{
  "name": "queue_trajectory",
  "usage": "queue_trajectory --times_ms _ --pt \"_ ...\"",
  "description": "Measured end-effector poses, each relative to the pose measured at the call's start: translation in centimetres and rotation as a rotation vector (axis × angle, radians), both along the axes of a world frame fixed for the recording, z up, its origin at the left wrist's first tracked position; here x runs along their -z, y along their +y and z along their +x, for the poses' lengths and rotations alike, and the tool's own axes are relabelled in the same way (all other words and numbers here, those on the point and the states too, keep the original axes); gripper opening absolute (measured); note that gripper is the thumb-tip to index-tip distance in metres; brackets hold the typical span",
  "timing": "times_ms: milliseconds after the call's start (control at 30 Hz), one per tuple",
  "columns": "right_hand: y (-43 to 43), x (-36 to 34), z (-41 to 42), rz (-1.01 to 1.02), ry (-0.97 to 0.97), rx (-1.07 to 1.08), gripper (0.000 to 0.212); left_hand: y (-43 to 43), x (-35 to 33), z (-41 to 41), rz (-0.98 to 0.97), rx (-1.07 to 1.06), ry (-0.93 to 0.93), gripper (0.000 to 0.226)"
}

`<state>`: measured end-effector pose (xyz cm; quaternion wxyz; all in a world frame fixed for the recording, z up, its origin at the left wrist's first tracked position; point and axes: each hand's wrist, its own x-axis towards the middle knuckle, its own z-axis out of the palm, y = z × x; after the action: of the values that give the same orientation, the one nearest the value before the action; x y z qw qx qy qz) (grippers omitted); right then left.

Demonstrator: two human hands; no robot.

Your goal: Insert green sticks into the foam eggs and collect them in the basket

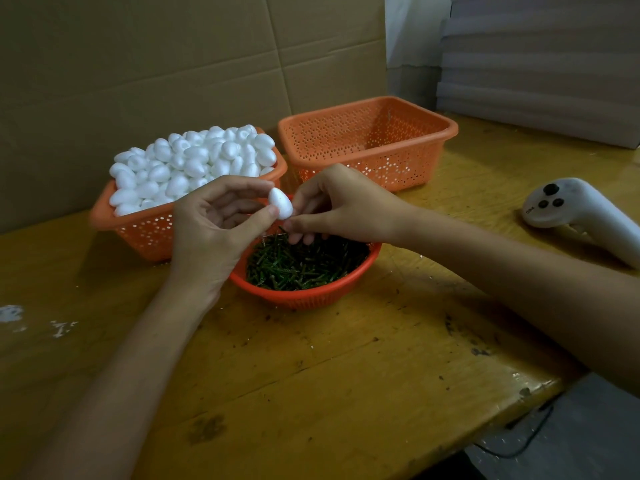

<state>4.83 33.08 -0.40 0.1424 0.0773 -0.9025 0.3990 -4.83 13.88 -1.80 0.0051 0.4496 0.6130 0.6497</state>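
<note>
My left hand (214, 220) pinches a white foam egg (281, 202) between thumb and fingertips above the round orange bowl (304, 296) full of green sticks (304, 261). My right hand (339, 202) touches the egg's right side with its fingertips pinched together; whether it holds a stick is hidden. An orange basket (138, 230) heaped with foam eggs (194, 161) stands at the left. An empty orange basket (367, 140) stands at the back right.
A white handheld controller (581, 213) lies on the wooden table (329, 375) at the right. Cardboard sheets stand behind the baskets. White foam crumbs (14, 313) lie at the table's left edge. A cable hangs off the front right corner.
</note>
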Motion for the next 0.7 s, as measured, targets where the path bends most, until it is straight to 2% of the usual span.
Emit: queue_trajectory --times_ms 400,700 --pt "0.1 0.0 -0.15 -0.042 -0.009 -0.003 0.009 -0.03 -0.09 -0.14 -0.014 0.001 -0.01 0.039" --pt "0.02 -0.2 0.11 -0.061 0.014 0.003 0.013 0.18 -0.17 0.33 -0.007 -0.027 -0.02 0.031"
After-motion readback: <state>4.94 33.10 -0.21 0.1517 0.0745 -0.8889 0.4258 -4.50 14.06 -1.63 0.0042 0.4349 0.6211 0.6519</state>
